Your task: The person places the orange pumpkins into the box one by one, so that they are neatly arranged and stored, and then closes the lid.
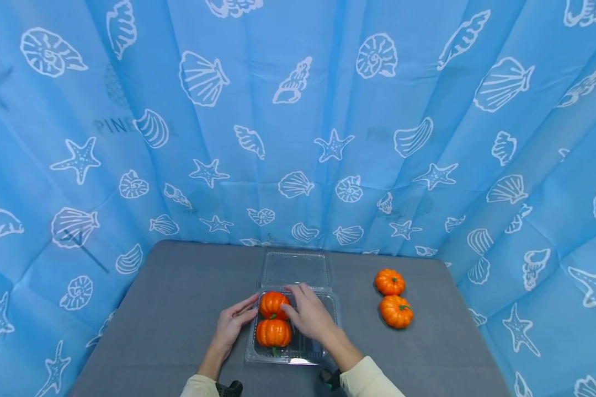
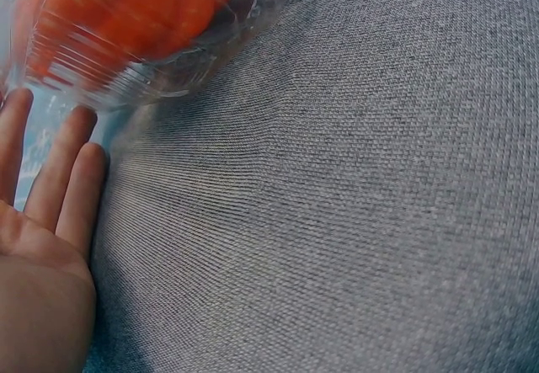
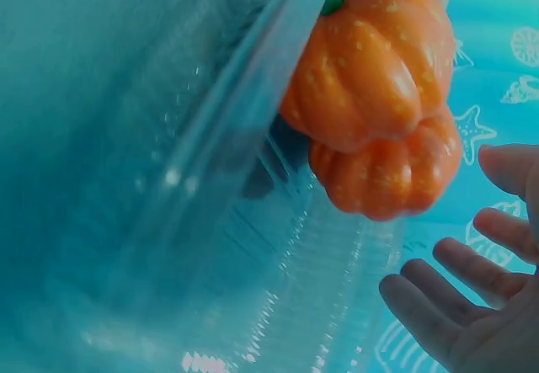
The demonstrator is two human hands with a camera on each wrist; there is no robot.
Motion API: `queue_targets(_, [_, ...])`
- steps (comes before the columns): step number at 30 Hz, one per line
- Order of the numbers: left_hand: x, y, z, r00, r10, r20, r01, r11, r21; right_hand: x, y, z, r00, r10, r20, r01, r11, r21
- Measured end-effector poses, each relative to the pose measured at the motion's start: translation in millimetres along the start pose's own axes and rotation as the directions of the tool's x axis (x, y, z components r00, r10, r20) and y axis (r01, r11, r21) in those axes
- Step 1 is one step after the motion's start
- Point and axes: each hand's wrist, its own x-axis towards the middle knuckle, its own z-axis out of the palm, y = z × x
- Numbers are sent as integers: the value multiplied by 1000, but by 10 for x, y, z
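Note:
Two small orange pumpkins, a far one (image 1: pixel 273 305) and a near one (image 1: pixel 274 333), sit one behind the other in the left half of a clear plastic clamshell container (image 1: pixel 335 309). Its transparent lid (image 1: pixel 296 268) lies folded back behind it. My left hand (image 1: pixel 230 325) is at the container's left side, and its extended fingertips reach the wall, seen close in the left wrist view. Over the container hangs my right hand (image 1: pixel 312 315), just right of the far pumpkin. In the right wrist view its fingers (image 3: pixel 484 276) are spread and hold nothing.
Two more orange pumpkins, one farther back (image 1: pixel 389 282) and one nearer (image 1: pixel 395 312), rest close together on the grey cloth-covered table (image 1: pixel 193 298) to the right. A blue curtain (image 1: pixel 298 138) with white seashell prints hangs right behind the table's back edge.

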Motion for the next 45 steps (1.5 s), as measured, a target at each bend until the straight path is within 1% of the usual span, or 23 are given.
queue_targets(2, [0,-9,-6,1000,1,4,-1,1000,2,-6,-5,-32,1000,-25,-5,24,998,-53])
queue_targets(5, [-2,-28,-17,1000,-2,1,2,1000,0,-11,-15,-80,998,-69,-7,67,988,-141])
queue_targets(9, [-4,-50,-29,1000,-3,2,3,1000,-15,-3,-7,-136,994,-110,-10,104,959,-266])
queue_targets(12, [-8,-51,-28,1000,-4,9,5,1000,-25,-1,29,-160,994,-109,-18,96,937,-336])
queue_targets(16, [-13,-47,-18,1000,-6,11,6,1000,-15,-6,107,-178,992,-116,-43,91,921,-379])
queue_targets(20, [-7,-45,-13,1000,-7,14,8,1000,-28,-11,210,-185,988,-132,-77,89,907,-410])
queue_targets(24, [6,-40,-26,1000,-9,9,9,999,-43,-6,295,-189,988,-123,-96,71,901,-428])
queue_targets(30, [11,-5,-26,1000,-13,2,13,1000,-12,28,415,-176,993,-62,-97,16,909,-416])
queue_targets(35, [16,1,-14,1000,-10,7,10,1000,12,1,538,-170,988,-61,-139,-3,909,-416])
queue_targets(40, [6,-12,-12,1000,-5,14,4,1000,18,-60,605,-203,988,-14,-151,-46,920,-390])
queue_targets(45, [7,-17,-4,1000,-2,12,2,1000,23,-104,632,-250,988,53,-142,-104,920,-377])
